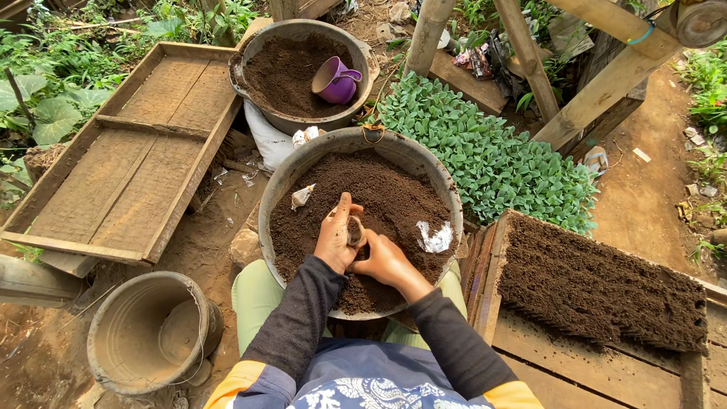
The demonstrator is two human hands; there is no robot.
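Both hands met over the soil basin (303, 170) on the person's lap: the left hand (335, 241) gripped a small soil-filled pouch (355, 231), the right hand (385, 261) cupped closed against it, seemingly packing soil; firmer tamping seemed needed.

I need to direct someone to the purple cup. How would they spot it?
Find the two round soil basins; take the far basin, beyond the one under the hands. The purple cup lies tipped on its soil, the only purple thing there.
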